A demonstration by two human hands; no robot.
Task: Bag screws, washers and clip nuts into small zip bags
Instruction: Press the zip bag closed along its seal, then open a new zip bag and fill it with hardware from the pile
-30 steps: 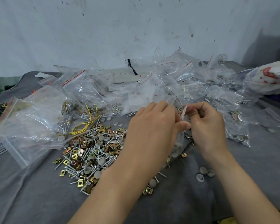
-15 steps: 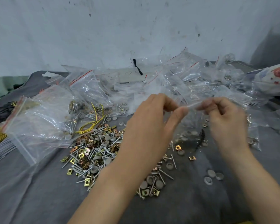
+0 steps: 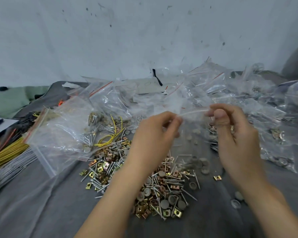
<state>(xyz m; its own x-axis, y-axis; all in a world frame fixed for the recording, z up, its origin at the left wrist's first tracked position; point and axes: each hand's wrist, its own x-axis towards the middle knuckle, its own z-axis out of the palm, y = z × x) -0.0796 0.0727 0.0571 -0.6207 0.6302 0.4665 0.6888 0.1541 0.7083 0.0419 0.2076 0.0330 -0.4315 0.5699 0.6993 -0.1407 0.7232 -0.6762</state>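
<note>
In the head view, our only view, we see the left hand [image 3: 155,134] and the right hand [image 3: 234,134] raised above the table, each pinching one end of the closure strip of a small zip bag [image 3: 193,112] between thumb and fingertips. The strip is stretched taut between them, and the clear body of the bag hangs below it. Through the plastic we make out a few blurred grey discs and darker bits, though we cannot say how many parts are inside. We judge that the bag is held stretched like this so the strip lies straight and can be pressed shut along its length. We cannot tell whether it is already sealed. Holding it in the air also lets the contents settle to the bottom, away from the closure. Right under the hands, on the grey cloth [image 3: 41,203], lies the loose pile of screws, washers and clip nuts [image 3: 163,191], close enough to reach for the next filling. A few stray washers [image 3: 236,201] sit apart near the right forearm. Behind the hands a heap of filled bags [image 3: 213,90] is banked against the wall, likely out of the way of the work. To the left a large bag [image 3: 58,131] lies on its side beside yellow wires [image 3: 110,140].
</note>
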